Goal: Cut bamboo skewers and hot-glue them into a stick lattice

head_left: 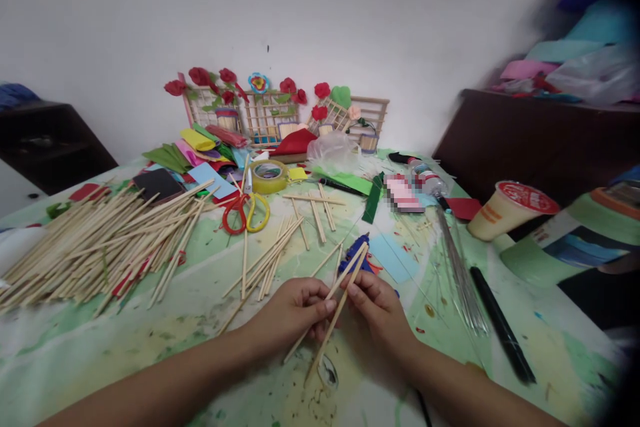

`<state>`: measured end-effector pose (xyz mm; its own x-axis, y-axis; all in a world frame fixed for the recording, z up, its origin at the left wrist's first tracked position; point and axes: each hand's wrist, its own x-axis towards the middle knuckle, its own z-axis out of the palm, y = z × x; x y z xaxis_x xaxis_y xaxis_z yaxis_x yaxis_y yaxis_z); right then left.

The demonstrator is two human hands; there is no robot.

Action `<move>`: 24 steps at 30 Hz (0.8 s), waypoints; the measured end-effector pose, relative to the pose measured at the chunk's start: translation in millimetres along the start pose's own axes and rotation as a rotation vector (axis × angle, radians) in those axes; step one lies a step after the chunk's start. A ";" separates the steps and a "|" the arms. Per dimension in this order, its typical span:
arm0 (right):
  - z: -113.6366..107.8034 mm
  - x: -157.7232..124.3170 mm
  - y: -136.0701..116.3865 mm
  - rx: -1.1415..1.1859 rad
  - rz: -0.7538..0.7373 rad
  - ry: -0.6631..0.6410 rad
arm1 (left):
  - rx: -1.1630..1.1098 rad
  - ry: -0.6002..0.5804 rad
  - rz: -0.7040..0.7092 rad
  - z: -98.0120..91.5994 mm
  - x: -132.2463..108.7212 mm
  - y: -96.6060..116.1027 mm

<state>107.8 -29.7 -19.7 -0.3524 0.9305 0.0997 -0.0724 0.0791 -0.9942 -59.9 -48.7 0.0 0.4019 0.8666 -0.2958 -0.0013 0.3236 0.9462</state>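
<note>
Between thumb and fingers, my left hand [306, 307] pinches one thin wooden stick [299, 341], which slants up to the right. A second wooden stick [330, 332] is held by my right hand [376, 301] at its upper part. The two sticks come close together at their upper ends and spread apart toward me. Just beyond the hands lies a blue glue gun [356, 252], partly hidden behind the sticks and fingers. Several loose wooden sticks [273, 257] lie on the table left of it.
A large pile of sticks [100, 247] covers the left side. Scissors [245, 213] and a tape roll [269, 177] lie mid-table. Metal wires [463, 287], a black rod [503, 325], a cup [510, 209] and a large jar [575, 233] stand or lie right. Stick frames with paper flowers [270, 113] lean on the wall.
</note>
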 end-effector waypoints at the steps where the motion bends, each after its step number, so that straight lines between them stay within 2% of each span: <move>1: -0.1 0.0 0.0 0.000 0.000 0.003 | 0.005 -0.006 0.003 0.1 -0.1 -0.1; 8: -0.3 0.3 0.8 -0.004 0.011 0.017 | 0.068 -0.083 -0.058 2.7 -3.3 -0.5; 17: 2.7 -4.5 0.7 0.016 0.019 0.018 | -0.029 -0.248 -0.070 6.9 -9.7 -9.5; 21: 4.9 -3.9 -0.4 0.078 0.043 0.027 | -0.028 -0.258 -0.074 7.5 -9.5 -6.6; 24: 4.9 -2.3 -4.1 0.068 0.043 0.019 | -0.082 -0.216 -0.096 7.5 -7.0 -6.3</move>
<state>104.4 -33.9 -15.6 -0.3392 0.9391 0.0560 -0.1208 0.0155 -0.9926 -55.8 -59.6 -2.9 0.5899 0.7324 -0.3402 -0.0250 0.4377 0.8988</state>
